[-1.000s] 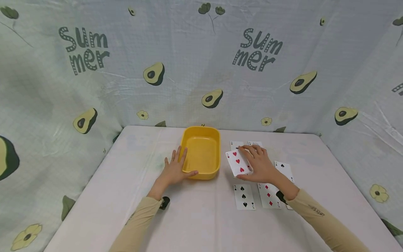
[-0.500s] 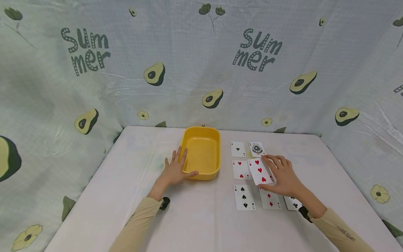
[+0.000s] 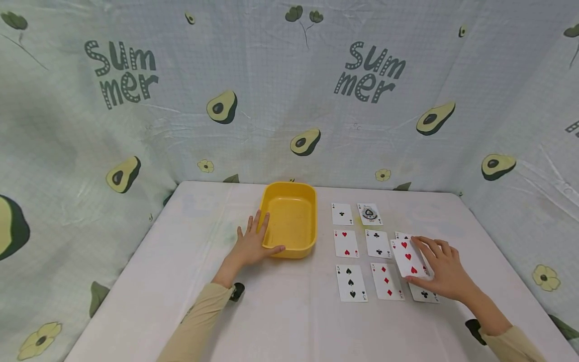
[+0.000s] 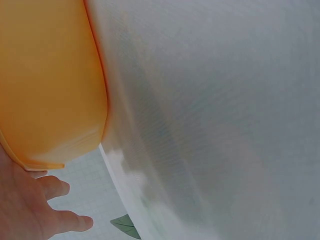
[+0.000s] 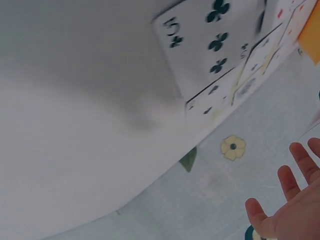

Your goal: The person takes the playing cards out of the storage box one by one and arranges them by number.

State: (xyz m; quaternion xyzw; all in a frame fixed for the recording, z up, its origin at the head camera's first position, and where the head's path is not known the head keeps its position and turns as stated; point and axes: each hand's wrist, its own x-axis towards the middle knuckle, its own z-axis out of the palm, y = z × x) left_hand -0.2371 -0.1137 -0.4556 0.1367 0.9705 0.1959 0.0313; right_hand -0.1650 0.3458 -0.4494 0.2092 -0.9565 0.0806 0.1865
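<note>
My left hand (image 3: 248, 246) lies with fingers spread over the left rim of a yellow plastic tray (image 3: 291, 253), its thumb along the near corner. My right hand (image 3: 445, 271) pinches a three of hearts (image 3: 408, 259) by its edges, between thumb below and fingertips above. That card is raised and tilted, overlapping a spade card (image 3: 401, 235) in the head view and hiding most of it. Just below sits a three of clubs (image 3: 424, 293), partly behind the hand; it also shows large in the right wrist view (image 5: 200, 55).
Other cards lie face up in rows: ace of clubs (image 3: 342, 214), ace of spades (image 3: 369, 214), two of hearts (image 3: 346, 244), two of clubs (image 3: 378, 244), three of spades (image 3: 351, 284) and three of diamonds (image 3: 387, 282). A printed cloth (image 3: 253, 65) hangs behind the white table (image 3: 280, 311).
My right hand has carried the three of hearts rightward and slightly nearer, from over the left column to over the right one, uncovering the cards it passed. My left hand stays on the tray.
</note>
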